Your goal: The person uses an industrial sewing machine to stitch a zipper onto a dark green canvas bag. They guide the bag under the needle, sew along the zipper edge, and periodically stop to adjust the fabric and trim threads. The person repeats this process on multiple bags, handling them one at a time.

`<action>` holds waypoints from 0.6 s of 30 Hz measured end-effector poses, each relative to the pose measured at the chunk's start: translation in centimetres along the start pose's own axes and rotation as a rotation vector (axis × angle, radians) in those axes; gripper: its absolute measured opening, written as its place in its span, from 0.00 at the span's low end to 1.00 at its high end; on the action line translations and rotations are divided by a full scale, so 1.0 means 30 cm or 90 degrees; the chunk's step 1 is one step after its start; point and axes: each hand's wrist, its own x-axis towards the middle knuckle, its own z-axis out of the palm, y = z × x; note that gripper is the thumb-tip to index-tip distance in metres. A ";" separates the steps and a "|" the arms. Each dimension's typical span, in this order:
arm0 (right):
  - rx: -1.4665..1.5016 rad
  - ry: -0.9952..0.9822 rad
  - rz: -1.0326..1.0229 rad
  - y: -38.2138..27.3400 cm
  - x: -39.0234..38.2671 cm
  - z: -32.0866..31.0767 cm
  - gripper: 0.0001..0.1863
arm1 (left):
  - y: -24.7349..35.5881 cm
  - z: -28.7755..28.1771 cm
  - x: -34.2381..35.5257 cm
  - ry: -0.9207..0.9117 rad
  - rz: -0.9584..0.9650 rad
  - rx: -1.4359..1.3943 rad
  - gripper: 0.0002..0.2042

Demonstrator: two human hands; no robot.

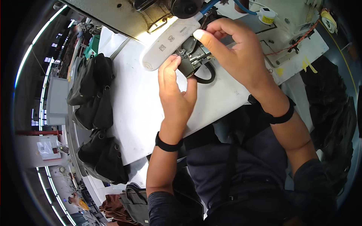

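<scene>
Evidently at work by a sewing machine point(113, 15), with both hands raised to the metal parts point(195, 54) beside a long white bar point(166, 47). Reaching with left hand point(175, 88) to a dark piece point(186, 69) just below the bar, fingertips along its upper left, thumb at its near edge; cannot tell whether gripping firmly or only steadying. With right hand point(241, 54), bringing thumb and bent forefinger close together near the bar's upper right end; cannot tell of anything pinched between. Narrowing toward the body in its visible part, the dark piece, but partly hidden, so unable to read its long axis; slanting from lower left to upper right, the bar. Beside the dark piece, over the white table point(135, 113), a black loop point(214, 72), bulging toward lower right.
</scene>
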 end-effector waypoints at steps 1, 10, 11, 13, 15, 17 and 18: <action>-0.038 -0.015 -0.008 0.004 0.002 0.008 0.12 | -0.017 -0.017 0.013 -0.001 0.008 0.002 0.25; -0.158 0.022 -0.076 0.038 -0.049 0.061 0.13 | -0.016 -0.091 0.081 -0.058 0.077 0.063 0.16; -0.164 0.022 -0.079 0.035 -0.046 0.059 0.12 | -0.005 -0.091 0.084 -0.059 0.081 0.074 0.16; -0.174 0.045 -0.111 0.051 -0.051 0.062 0.11 | 0.013 -0.079 0.073 -0.041 0.079 0.075 0.16; -0.178 0.065 -0.160 0.057 -0.052 0.061 0.09 | 0.034 -0.075 0.046 -0.020 0.042 0.078 0.15; -0.164 0.102 -0.174 0.042 -0.086 0.046 0.07 | 0.052 -0.078 0.037 -0.008 -0.007 0.012 0.14; -0.160 0.119 -0.179 0.036 -0.119 0.030 0.06 | 0.055 -0.073 0.025 -0.004 -0.033 -0.025 0.14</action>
